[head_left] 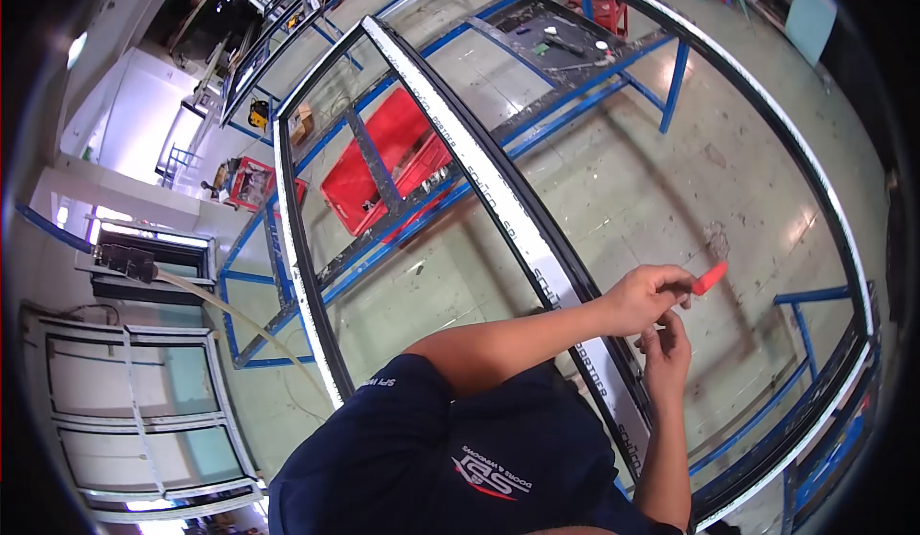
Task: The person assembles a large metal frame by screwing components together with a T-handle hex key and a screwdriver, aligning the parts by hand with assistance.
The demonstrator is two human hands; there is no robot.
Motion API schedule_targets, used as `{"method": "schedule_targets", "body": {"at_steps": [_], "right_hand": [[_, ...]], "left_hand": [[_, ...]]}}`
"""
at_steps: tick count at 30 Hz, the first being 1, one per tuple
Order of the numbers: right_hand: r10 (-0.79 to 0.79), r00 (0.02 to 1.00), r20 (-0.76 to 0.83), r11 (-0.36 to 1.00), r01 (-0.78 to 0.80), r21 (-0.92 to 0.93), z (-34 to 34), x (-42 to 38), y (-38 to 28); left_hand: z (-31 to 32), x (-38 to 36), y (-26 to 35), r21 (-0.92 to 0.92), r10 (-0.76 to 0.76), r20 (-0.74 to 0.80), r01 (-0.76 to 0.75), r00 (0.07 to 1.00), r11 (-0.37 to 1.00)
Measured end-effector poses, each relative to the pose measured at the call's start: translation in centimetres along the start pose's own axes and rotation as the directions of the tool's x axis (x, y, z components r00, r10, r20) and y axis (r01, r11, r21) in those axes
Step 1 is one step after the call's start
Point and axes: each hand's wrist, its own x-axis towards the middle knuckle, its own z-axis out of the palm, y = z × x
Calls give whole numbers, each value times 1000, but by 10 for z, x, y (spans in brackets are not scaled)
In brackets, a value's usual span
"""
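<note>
My left hand (pixel 644 297) reaches across the middle bar of a large window frame (pixel 522 233), which is covered in white printed film with black strips along its edges. Its fingers are closed around a short red tool (pixel 710 277); only the red end shows, the rest is hidden in the hand. Just below, my right hand (pixel 665 348) has its fingers curled together beside the black strip (pixel 628 358) along the bar. Whatever is between those fingertips, if anything, is too small to make out. The two hands nearly touch.
Blue metal stands (pixel 575 90) support the frame. Beneath it lies a red bin (pixel 398 166). A black tray surface (pixel 551 37) with small tools is at the far side. Another white frame (pixel 134 410) stands at the left, near a hanging hose (pixel 230 310).
</note>
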Motion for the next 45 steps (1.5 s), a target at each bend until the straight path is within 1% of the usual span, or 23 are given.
{"method": "schedule_targets", "body": {"at_steps": [1, 3, 5, 7, 9, 11, 13, 15, 16, 17, 21, 24, 25, 27, 29, 30, 31, 36, 39, 41, 42, 44, 45], "right_hand": [[-11, 1000, 8, 1000, 12, -19, 8, 7, -2], [-99, 995, 6, 991, 98, 96, 27, 22, -9], [-108, 994, 17, 992, 107, 69, 49, 38, -31], [-135, 988, 68, 982, 143, -125, 81, 54, -62], [-185, 980, 77, 972, 194, -134, 109, 76, -62], [-64, 991, 120, 979, 38, 201, 146, 96, -85], [-38, 984, 174, 847, -61, 528, 190, 117, -103], [-122, 961, 250, 729, -84, 679, 240, 144, -133], [-71, 971, 228, 765, -93, 637, 265, 157, -143], [-18, 979, 202, 798, -107, 593, 288, 169, -152], [107, 971, 215, 751, -221, 622, 355, 241, -160], [-7, 976, 217, 762, -135, 633, 386, 310, -179], [-3, 982, 187, 789, -112, 604, 390, 338, -188], [-57, 984, 170, 791, -60, 609, 392, 401, -201], [-153, 979, 137, 756, 27, 654, 397, 469, -204], [-165, 978, 127, 747, 40, 664, 402, 502, -206], [-184, 976, 117, 737, 58, 673, 409, 536, -209], [-194, 978, 76, 774, 105, 625, 489, 697, -204], [-148, 984, 104, 755, 45, 654, 561, 777, -195], [-115, 988, 101, 748, 19, 663, 609, 819, -189], [-391, 903, 176, 526, 63, 848, 637, 859, -165], [-639, 753, 156, 259, 19, 966, 691, 912, -125], [-575, 806, 140, 313, 58, 948, 716, 927, -120]], "left_hand": [[-6, -3, 9, -76, -75, 52, 79, 996, 994], [-27, -4, 11, -43, -3, 75, 6, 997, 999], [-56, -12, 29, 289, 226, 34, -226, 973, 930], [-98, -14, 45, 253, 269, 36, -269, 962, 929], [-149, -14, 60, 288, 413, -42, -385, 910, 877], [-210, -16, 83, 377, 473, -47, -423, 880, 824], [-267, -25, 105, 562, 514, -33, -409, 857, 719], [-317, -32, 121, 649, 528, 21, -413, 849, 639], [-338, -33, 128, 727, 541, 79, -420, 837, 543], [-352, -34, 134, 727, 527, 86, -415, 846, 547], [-409, -27, 150, 769, 526, -22, -322, 850, 552], [-462, -18, 172, 821, 414, -267, -20, 870, 571], [-489, -14, 177, 899, 523, -245, -11, 816, 438], [-558, -3, 189, 930, 592, -229, -5, 772, 367], [-625, 13, 204, 808, 467, -447, 120, 763, 577], [-662, 25, 209, 777, 448, -520, 184, 728, 603], [-708, 36, 209, 840, 495, -509, 282, 705, 463], [-861, 101, 203, 804, 461, -591, 525, 662, 277], [-903, 119, 176, 816, 442, -558, 562, 702, 139], [-904, 125, 151, 824, 373, -497, 561, 783, -81], [-898, 127, 152, 838, 355, -515, 546, 780, 16], [-896, 122, 153, 838, 341, -526, 544, 779, 49], [-895, 124, 153, 839, 348, -531, 536, 772, 92]]}}
